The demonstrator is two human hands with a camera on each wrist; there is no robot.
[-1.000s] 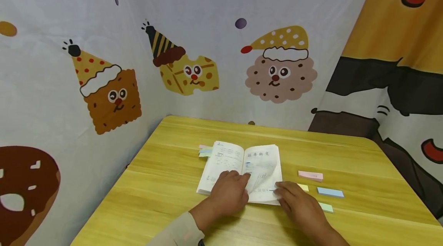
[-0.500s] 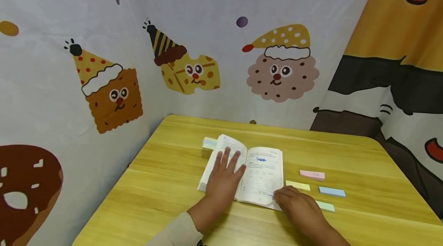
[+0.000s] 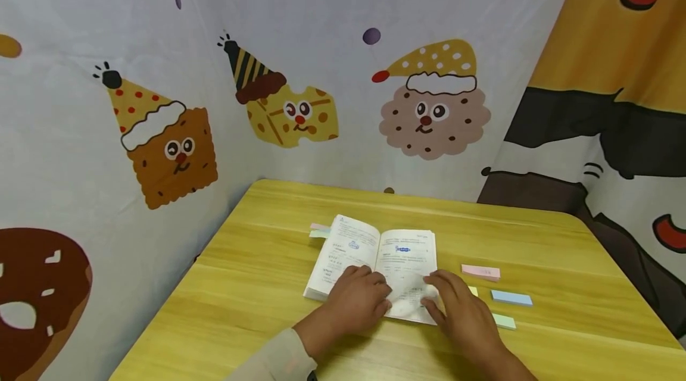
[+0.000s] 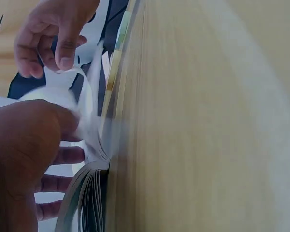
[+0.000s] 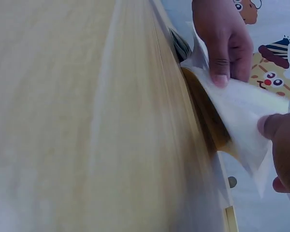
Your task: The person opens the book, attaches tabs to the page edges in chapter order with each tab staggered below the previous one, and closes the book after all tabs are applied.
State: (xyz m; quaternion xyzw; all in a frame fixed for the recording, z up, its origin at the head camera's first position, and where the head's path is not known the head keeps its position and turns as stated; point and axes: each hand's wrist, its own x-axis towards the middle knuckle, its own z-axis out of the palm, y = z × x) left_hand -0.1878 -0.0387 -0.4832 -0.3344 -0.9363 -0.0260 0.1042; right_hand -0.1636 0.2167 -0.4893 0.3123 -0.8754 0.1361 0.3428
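An open book [image 3: 345, 244] lies on the wooden table, its printed pages facing up. Across its lower middle rests my left hand [image 3: 360, 299], fingers loosely bent, the thumb touching the paper near the spine in the right wrist view. My right hand [image 3: 461, 309] is at the lower right corner and pinches a page [image 5: 249, 121] between thumb and fingers. That page bows up off the ones below, and the left wrist view shows its curled edge at the right hand's thumb. Pastel sticky tabs [image 3: 320, 231] stick out past the book's left edge.
Right of the book lie pads of sticky tabs: a pink pad [image 3: 480, 272], a blue pad [image 3: 511, 297], a green pad [image 3: 505, 322] and a yellow pad [image 3: 473, 291] mostly hidden by the right hand. A cartoon-printed cloth [image 3: 311, 172] hangs behind the table [image 3: 257, 333].
A page has turned over to the left, with the left hand spreading flat on it, then sliding back toward the spine. The right hand now lifts another page's corner.
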